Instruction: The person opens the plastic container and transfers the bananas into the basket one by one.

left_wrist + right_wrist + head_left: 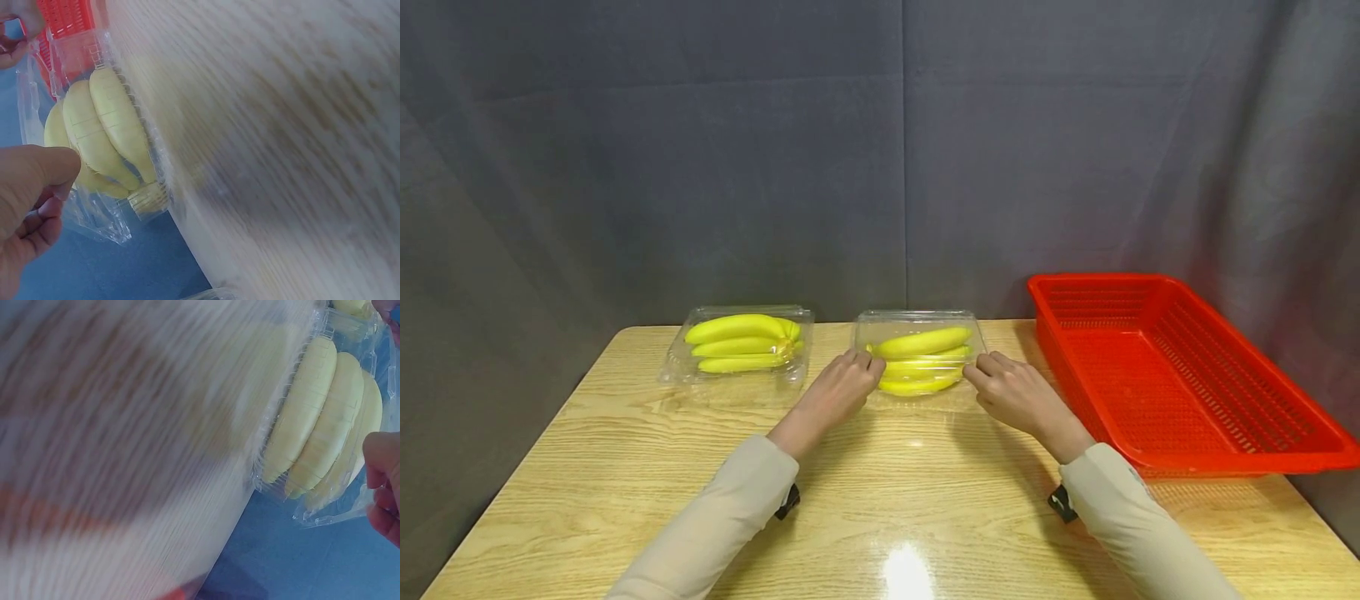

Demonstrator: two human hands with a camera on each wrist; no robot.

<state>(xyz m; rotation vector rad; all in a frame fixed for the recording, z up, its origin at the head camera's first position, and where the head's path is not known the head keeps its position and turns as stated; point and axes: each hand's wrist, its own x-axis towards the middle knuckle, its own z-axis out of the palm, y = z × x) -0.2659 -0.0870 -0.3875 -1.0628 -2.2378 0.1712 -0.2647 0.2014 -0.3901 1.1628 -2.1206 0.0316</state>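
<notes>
A clear plastic clamshell box (919, 350) is seen at the centre of the head view, resting on the pale wood-grain worktop (880, 500). It is thin, glossy and rectangular with rounded corners, and its lid is down. A bunch of smooth yellow bananas (922, 360) is enclosed in it, the curved fruits lying side by side.

The left hand (842, 387) is placed at the left end of the box, and the right hand (1011, 390) at its right end. Both forearms, in beige sleeves, are extended forward from the lower edge of the frame and converge on the box. The fingers of each hand are curled against the box edge; in the left wrist view the thumb and fingers (37, 187) are seen closed on the crinkled plastic rim, and in the right wrist view the fingers (384, 487) are seen likewise clamped on the rim at the lower right of the frame. Faint ribbing of the lid is visible across the bananas in both wrist views; the worktop there is blurred.

A second clear clamshell box (739, 343) with bananas is recorded to the left of centre, apart from the first. A red plastic basket (1172, 367), rectangular with perforated mesh walls and floor, occupies the right of the frame, near the right hand. A grey fabric backdrop fills the upper frame.
</notes>
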